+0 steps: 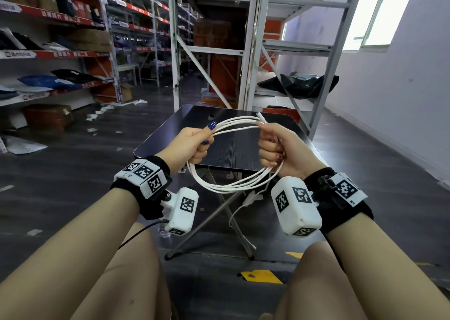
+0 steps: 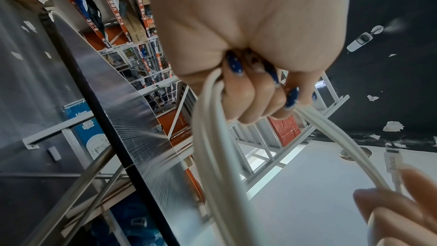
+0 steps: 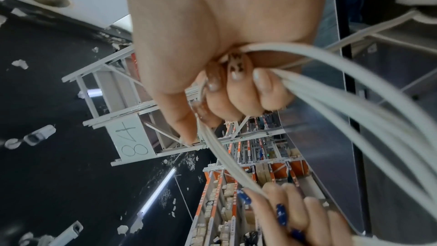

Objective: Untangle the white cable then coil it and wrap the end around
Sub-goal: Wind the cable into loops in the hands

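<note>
The white cable [image 1: 233, 185] hangs as a loose coil of several loops between my two hands, in the air above the near edge of the dark table [image 1: 233, 147]. My left hand [image 1: 194, 142] grips the coil's left side in a fist, blue nails showing [image 2: 238, 85]. My right hand [image 1: 275, 147] grips the right side, with one white plug end [image 1: 261, 118] sticking up past its thumb. The other plug end [image 1: 250, 199] dangles on a loose strand below the coil. In the right wrist view the strands [image 3: 331, 100] fan out of my curled fingers.
The small folding table stands on crossed metal legs [image 1: 219, 220] in front of my knees. Grey metal shelving [image 1: 209, 52] rises behind it, with parcel racks [image 1: 48, 52] on the left. A white wall [image 1: 401, 76] runs along the right. Paper scraps litter the dark floor.
</note>
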